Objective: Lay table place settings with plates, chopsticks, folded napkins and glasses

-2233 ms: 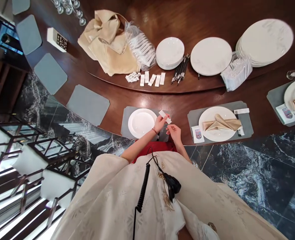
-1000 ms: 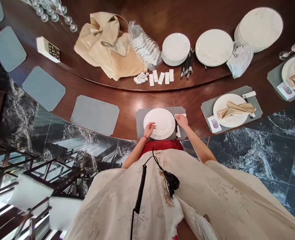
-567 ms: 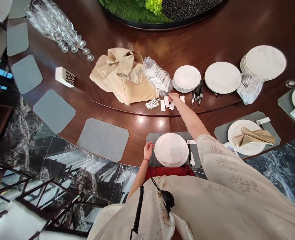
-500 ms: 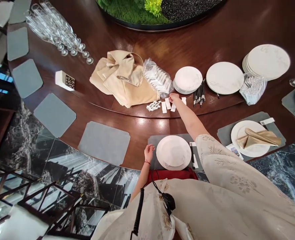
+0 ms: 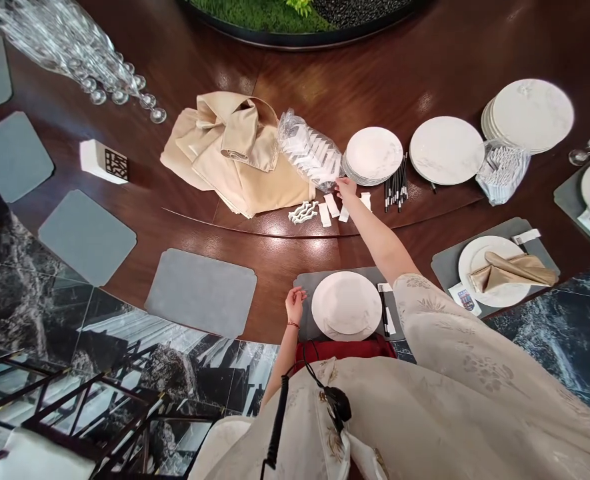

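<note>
Stretched forward over the table, my right hand (image 5: 345,188) is at the lower end of a clear plastic bag (image 5: 311,150) of white packets. Its fingers look closed at the bag's edge, but what they hold is hidden. Several white paper slips (image 5: 332,205) and white wavy chopstick rests (image 5: 303,213) lie just left of and below it. A stack of small plates (image 5: 373,155) stands to its right. Loosely curled with fingers apart, my left hand (image 5: 295,303) holds nothing; it is beside the place plates (image 5: 347,303) on a grey placemat (image 5: 307,279).
Folded beige napkins (image 5: 255,187), chopsticks (image 5: 397,187), large plates (image 5: 446,150) and a bag of wrapped items (image 5: 503,172) line the table. Glasses (image 5: 89,57) lie far left. A white box (image 5: 102,160) stands nearer. A laid setting (image 5: 495,270) is to the right.
The view has shifted slightly, so things at the left sit farther left. My right hand has edged up against the bag's lower end. The left hand has barely moved.
</note>
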Tool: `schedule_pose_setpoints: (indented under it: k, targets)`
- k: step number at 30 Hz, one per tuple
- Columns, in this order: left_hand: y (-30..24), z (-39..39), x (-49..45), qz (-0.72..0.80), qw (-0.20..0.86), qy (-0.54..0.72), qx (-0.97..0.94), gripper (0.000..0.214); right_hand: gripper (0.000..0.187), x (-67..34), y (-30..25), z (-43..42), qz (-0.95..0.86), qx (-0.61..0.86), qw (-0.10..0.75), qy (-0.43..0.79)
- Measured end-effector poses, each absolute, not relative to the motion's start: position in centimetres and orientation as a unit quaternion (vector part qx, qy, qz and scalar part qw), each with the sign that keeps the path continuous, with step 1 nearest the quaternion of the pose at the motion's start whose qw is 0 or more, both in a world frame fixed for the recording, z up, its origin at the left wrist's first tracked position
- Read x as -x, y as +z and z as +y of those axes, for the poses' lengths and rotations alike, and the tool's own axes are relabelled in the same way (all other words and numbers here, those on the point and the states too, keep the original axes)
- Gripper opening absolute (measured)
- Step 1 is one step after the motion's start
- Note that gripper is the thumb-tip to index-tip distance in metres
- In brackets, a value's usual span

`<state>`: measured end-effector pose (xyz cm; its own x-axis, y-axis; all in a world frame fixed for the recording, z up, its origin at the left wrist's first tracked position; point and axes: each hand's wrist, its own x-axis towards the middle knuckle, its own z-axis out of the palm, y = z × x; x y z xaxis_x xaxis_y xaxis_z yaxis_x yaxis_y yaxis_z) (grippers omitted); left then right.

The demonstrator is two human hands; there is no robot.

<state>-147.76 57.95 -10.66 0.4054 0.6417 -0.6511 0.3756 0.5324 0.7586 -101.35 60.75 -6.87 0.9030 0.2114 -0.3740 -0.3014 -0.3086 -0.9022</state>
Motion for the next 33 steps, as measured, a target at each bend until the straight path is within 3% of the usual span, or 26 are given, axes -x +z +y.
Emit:
schedule_pose_setpoints:
  k: [3, 8, 12, 15, 17, 19, 23, 28, 33]
  targets:
    - [-10.2, 57.8, 147.3, 0.529, 0.687, 0.095, -0.49, 0.036, 0.02, 102.3, -4.9, 58.7, 0.084, 0.747, 0.626, 0.206]
    - [-9.2, 57.7, 146.6, 0.496, 0.68, 0.08, -0.534, 0.029, 0.039, 105.0, -0.5, 52.1, -0.091, 0.769, 0.615, 0.149]
    - [-7.6, 58.1, 145.7, 0.438, 0.649, 0.106, -0.612, 0.04, 0.033, 110.5, 2.5, 47.1, -0.275, 0.81, 0.495, 0.157]
    - [-6.5, 58.6, 145.2, 0.356, 0.649, 0.143, -0.657, 0.062, 0.026, 116.9, 3.3, 45.4, -0.402, 0.796, 0.385, 0.238]
    - [-6.3, 58.6, 145.3, 0.262, 0.688, 0.094, -0.67, 0.072, 0.022, 121.4, 3.2, 45.1, -0.463, 0.766, 0.337, 0.291]
    - [-6.6, 58.4, 145.9, 0.178, 0.725, 0.012, -0.665, 0.068, 0.02, 125.4, 2.6, 45.3, -0.491, 0.744, 0.32, 0.321]
    - [-8.6, 57.8, 149.2, 0.167, 0.732, -0.048, -0.659, 0.054, 0.019, 131.6, 1.2, 45.6, -0.454, 0.758, 0.342, 0.32]
    - [-11.6, 58.5, 154.3, 0.377, 0.616, 0.013, -0.692, 0.043, 0.022, 136.4, -1.2, 44.2, -0.353, 0.755, 0.451, 0.317]
    - [-13.3, 58.0, 156.0, 0.456, 0.541, 0.001, -0.707, 0.053, 0.013, 137.6, -4.0, 38.5, -0.09, 0.804, 0.508, 0.296]
